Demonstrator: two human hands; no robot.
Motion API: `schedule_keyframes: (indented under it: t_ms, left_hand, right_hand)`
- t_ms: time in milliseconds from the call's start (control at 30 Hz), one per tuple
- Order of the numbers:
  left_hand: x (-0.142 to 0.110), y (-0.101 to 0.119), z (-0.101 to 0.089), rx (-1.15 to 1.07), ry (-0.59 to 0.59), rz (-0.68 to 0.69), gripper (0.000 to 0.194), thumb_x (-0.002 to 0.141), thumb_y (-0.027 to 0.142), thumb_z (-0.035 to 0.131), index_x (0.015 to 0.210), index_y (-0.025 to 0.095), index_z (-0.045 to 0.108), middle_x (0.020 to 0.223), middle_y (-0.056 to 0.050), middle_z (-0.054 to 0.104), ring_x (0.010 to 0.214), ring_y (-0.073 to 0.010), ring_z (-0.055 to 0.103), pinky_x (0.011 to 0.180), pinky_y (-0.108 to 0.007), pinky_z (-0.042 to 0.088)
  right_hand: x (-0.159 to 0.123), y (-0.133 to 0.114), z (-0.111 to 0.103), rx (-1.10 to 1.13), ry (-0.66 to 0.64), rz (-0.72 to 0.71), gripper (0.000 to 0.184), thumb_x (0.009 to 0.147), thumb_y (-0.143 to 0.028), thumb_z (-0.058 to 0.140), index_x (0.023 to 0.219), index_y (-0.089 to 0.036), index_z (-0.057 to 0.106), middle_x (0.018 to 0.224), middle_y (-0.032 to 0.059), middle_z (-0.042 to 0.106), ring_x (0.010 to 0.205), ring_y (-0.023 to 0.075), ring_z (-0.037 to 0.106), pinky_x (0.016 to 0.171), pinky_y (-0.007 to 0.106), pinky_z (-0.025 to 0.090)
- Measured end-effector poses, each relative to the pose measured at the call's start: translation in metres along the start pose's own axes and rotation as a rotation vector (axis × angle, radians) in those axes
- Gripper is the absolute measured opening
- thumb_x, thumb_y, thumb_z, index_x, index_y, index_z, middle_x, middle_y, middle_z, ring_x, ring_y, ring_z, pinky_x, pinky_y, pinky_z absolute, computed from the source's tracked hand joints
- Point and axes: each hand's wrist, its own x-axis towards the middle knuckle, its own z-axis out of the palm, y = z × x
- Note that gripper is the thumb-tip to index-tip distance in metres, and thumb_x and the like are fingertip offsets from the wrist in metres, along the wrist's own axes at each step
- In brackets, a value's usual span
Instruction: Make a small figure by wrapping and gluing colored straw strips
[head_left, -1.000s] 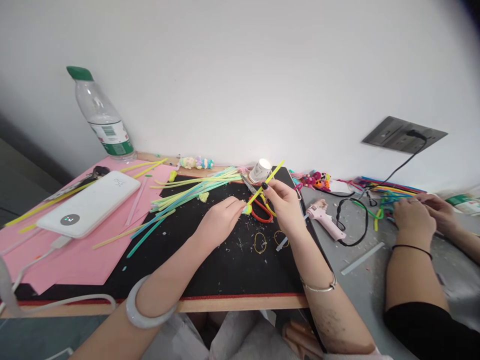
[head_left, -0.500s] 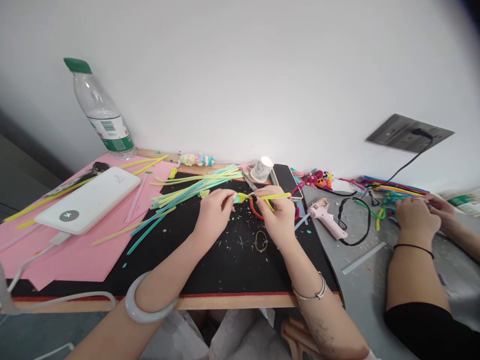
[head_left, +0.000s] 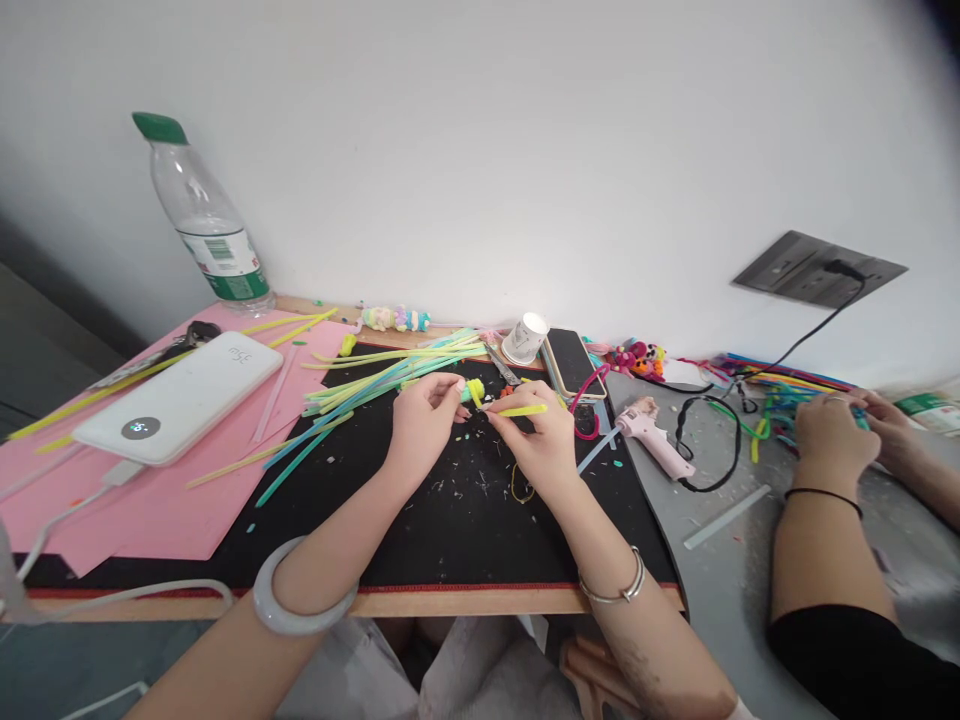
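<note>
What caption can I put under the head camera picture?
Left hand holds a small yellow-green piece, right hand a yellow strip, over a black mat near a paper cup.

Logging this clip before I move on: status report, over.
Left hand pinching small yellow-green piece. Right hand holding yellow strip. Scissors just beyond right hand, partly hidden; pink glue gun off to the right.

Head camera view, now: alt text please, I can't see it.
Left hand and right hand work a yellow fuzzy stem above a black mat; a pink glue gun lies on the right, a white power bank on the left.
</note>
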Motion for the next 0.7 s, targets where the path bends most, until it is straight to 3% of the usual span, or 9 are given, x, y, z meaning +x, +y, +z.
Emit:
schedule_keyframes:
  t_ms: [267,700]
  left_hand:
    - [0.0006,0.0008,0.0001,-0.278,0.029,-0.185,0.025,0.068,0.030,0.067,0.086,0.012,0.064,0.066,0.000,0.061,0.053,-0.0086,0.057,0.057,-0.025,0.052]
    - [0.0032,0.0042,-0.0016,-0.650,0.016,-0.432,0.007,0.072,0.012,0.062,0.079,0.013,0.061,0.060,0.002,0.058,0.054,-0.0051,0.054,0.055,-0.017,0.047]
  right_hand:
    - [-0.0019,0.0020,0.0053,0.071,-0.067,-0.003,0.008,0.080,-0.019,0.061,0.073,-0.024,0.064,0.078,0.0023,0.070,0.079,0.0195,0.059,0.080,0.041,0.047]
    - [-0.0023,0.0060,0.0078,0.089,-0.076,0.080,0.011,0.078,-0.017,0.059,0.068,-0.020,0.060,0.081,0.0044,0.062,0.080,0.0173,0.058,0.077,0.035,0.046]
